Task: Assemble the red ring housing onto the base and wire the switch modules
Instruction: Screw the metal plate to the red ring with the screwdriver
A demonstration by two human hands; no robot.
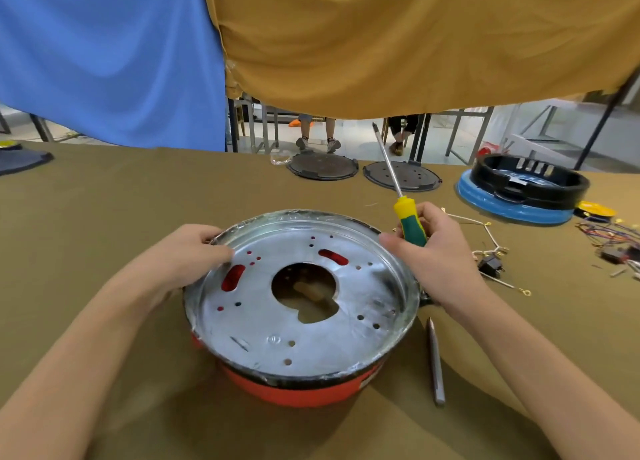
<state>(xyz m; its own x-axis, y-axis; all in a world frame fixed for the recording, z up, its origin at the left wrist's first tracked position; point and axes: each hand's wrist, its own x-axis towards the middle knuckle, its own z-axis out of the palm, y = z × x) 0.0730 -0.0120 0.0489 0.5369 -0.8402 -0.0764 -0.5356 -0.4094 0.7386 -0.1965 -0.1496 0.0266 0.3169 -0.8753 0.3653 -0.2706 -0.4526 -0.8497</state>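
A silver metal base plate point(346, 335) with a keyhole-shaped centre opening and several small holes sits on top of the red ring housing point(298, 390) in front of me. My left hand point(187, 255) grips the plate's left rim, thumb on the inner face. My right hand point(436, 251) holds a screwdriver point(407, 217) with a yellow and green handle, its shaft pointing up and away, while the thumb touches the plate's right rim. A black switch module point(491, 265) with white wires lies to the right of that hand.
A grey metal punch point(435, 362) lies right of the housing. At the back stand two dark round plates point(322, 167) point(415, 179) and a black ring on a blue base point(519, 196). Coloured wires point(613, 234) lie at the far right. Blue and yellow cloths hang behind.
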